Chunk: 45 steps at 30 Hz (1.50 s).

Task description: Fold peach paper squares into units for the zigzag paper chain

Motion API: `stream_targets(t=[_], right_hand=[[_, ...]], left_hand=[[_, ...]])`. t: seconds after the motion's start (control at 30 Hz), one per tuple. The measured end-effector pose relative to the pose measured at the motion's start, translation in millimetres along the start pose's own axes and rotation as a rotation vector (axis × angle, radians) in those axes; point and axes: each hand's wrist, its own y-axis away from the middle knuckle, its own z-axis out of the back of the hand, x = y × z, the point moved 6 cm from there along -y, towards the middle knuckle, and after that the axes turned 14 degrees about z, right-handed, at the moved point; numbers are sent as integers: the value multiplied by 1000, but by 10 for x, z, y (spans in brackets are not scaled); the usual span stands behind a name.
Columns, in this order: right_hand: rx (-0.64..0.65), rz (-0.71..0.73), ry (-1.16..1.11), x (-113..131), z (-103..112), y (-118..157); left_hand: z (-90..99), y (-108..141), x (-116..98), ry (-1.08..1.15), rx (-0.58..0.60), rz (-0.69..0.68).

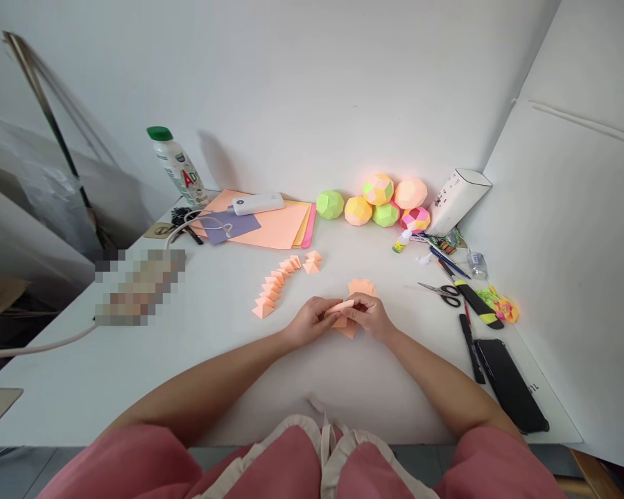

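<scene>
One white table (204, 313): fills most of my view; flat, firm backing for featherweight paper.
Coloured sheets (276, 229): stacked near the wall, peach uppermost; thin and bendable, I judge, best lifted by an edge.
Row of folded peach units (273, 285): curves across the tabletop left of centre; creased points should hold their shape but crush under a careless palm, so I'd grip along a fold.
Peach paper slips (362, 286): lie under and just beyond my fingers, partly hidden; dry, light, likely to slide if brushed.
Left hand (310, 321): thumb and fingertips pinch the near-left end of the piece.
Right hand (372, 316): thumb and fingertips pinch the opposite end.
Folded peach piece (340, 307): held between both my hands, above the slips; almost weightless, stiffer along its crease, easily dented. Its ends suit a light pinch; squeezing the middle could buckle it.
</scene>
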Motion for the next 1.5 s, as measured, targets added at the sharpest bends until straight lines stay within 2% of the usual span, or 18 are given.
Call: stream_targets(t=[0.2, 0.5, 0.73, 1.13, 1.5], right_hand=[[-76, -94, -48, -81, 37, 15], [-48, -90, -73, -71, 33, -4], [-65, -86, -99, -45, 35, -6], [-90, -25, -107, -81, 63, 0], [-75, -31, -89, -85, 45, 10]], left_hand=[[-22, -1, 59, 47, 23, 0], [-27, 7, 68, 31, 54, 38], [12, 52, 93, 99, -3, 205], [7, 55, 68, 49, 33, 180], [12, 68, 66, 71, 34, 172]])
